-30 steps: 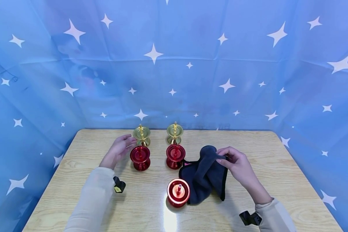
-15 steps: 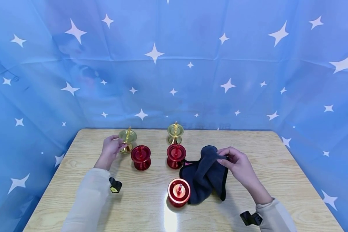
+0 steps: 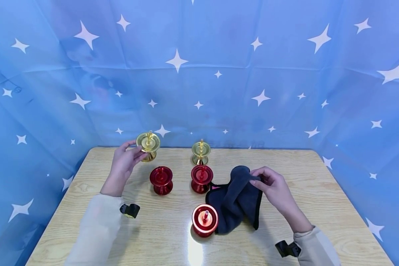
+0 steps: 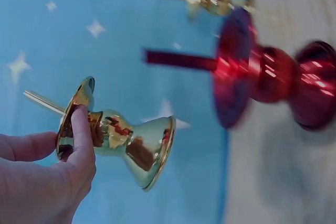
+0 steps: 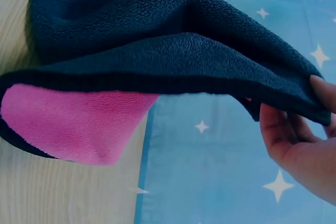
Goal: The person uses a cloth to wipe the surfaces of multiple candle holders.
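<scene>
A gold candle holder (image 3: 148, 142) with a dish, a center spike and a flared foot is pinched at its dish rim by my left hand (image 3: 124, 159). In the left wrist view that gold candle holder (image 4: 113, 135) shows held off the table, thumb and fingers at the dish. My right hand (image 3: 274, 186) pinches a corner of a dark cloth (image 3: 234, 203), which drapes down onto the table. Seen from the right wrist, the cloth's pink underside (image 5: 79, 121) is folded out at one end.
A second gold candle holder (image 3: 201, 151) stands at the back. Two red candle holders (image 3: 161, 177) stand in front of the gold ones, and another red candle holder (image 3: 204, 221) stands near the cloth's left edge. A starred blue curtain (image 3: 199, 74) hangs behind the wooden table (image 3: 166, 229).
My left hand has taken hold of the left gold candle holder, moved it leftward and then raised it. My right hand and the cloth have barely moved.
</scene>
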